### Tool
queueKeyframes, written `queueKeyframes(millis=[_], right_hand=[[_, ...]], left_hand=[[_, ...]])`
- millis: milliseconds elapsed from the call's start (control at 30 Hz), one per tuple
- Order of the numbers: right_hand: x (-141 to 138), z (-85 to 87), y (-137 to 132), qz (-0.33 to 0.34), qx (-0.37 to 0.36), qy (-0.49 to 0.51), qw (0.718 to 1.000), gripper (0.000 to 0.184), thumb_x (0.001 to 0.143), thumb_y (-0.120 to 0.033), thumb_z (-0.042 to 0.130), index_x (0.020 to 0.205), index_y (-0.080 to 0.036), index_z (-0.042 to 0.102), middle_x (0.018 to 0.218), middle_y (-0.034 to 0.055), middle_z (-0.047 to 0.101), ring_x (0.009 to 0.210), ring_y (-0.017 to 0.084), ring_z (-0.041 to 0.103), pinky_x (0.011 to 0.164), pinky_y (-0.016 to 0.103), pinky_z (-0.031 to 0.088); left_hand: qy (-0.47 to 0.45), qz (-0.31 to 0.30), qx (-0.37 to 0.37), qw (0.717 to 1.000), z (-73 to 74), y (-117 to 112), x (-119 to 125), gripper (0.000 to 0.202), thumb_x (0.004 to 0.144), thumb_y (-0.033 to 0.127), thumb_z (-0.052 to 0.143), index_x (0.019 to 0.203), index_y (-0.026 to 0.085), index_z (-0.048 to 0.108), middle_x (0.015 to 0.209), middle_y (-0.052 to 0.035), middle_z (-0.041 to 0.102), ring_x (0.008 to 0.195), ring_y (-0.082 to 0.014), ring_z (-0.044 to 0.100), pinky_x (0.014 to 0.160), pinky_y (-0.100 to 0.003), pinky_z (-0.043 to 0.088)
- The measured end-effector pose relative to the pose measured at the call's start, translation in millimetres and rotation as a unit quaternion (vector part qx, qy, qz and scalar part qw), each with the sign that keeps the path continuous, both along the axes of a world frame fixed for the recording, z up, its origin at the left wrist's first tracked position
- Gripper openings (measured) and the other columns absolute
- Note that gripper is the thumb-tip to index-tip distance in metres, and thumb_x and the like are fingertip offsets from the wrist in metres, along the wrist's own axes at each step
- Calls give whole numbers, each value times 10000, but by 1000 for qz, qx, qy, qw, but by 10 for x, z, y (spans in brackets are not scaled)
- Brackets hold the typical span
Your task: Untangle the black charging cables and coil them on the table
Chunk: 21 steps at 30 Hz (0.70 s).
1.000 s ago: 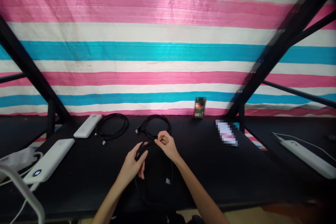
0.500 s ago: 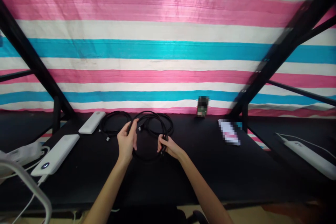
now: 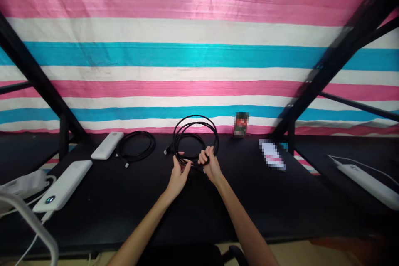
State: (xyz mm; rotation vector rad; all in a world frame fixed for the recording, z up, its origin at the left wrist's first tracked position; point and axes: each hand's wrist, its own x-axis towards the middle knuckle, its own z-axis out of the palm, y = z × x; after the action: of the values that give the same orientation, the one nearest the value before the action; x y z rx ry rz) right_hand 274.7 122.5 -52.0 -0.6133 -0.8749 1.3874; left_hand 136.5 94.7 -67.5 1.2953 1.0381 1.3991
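Observation:
Both my hands hold a coiled black cable (image 3: 195,126) upright above the black table (image 3: 280,199), near its far middle. My left hand (image 3: 178,176) pinches the coil's lower left part. My right hand (image 3: 211,164) is closed round the lower right of the loops. Behind the raised coil, another black cable (image 3: 170,148) lies on the table, mostly hidden, with one plug end showing.
A second coiled black cable (image 3: 136,145) lies to the left, next to a white power bank (image 3: 107,145). Another white power bank (image 3: 64,185) with a lit indicator sits at the near left. A white device (image 3: 364,181) lies far right. Black frame struts cross a striped tarp.
The coil has been lifted from lying low over the table to standing upright. My hands have come closer together at its bottom and moved farther from me.

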Motion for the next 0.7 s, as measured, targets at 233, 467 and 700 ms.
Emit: queueKeyframes(millis=[233, 467, 700], right_hand=[[-94, -115, 14, -20, 16, -126, 992, 357, 734, -404, 692, 504, -162, 567, 654, 38, 634, 705, 158, 585, 711, 273, 442], [36, -171, 126, -121, -25, -117, 985, 289, 736, -432, 666, 666, -176, 552, 491, -64, 465, 426, 83, 447, 481, 235, 420], [134, -74, 100, -293, 48, -195, 935, 513, 592, -249, 748, 1049, -207, 517, 691, -62, 523, 512, 81, 493, 483, 209, 414]], left_hand=[[-43, 101, 32, 993, 112, 238, -201, 238, 894, 424, 388, 984, 206, 414, 575, 77, 488, 580, -125, 603, 696, -290, 492], [29, 155, 76, 985, 117, 248, -341, 310, 884, 413, 417, 1057, 182, 531, 445, 104, 379, 353, -79, 420, 403, -186, 332], [164, 115, 130, 971, -1, 265, -444, 282, 800, 355, 555, 1026, 205, 630, 564, 27, 605, 472, -116, 559, 550, -222, 458]])
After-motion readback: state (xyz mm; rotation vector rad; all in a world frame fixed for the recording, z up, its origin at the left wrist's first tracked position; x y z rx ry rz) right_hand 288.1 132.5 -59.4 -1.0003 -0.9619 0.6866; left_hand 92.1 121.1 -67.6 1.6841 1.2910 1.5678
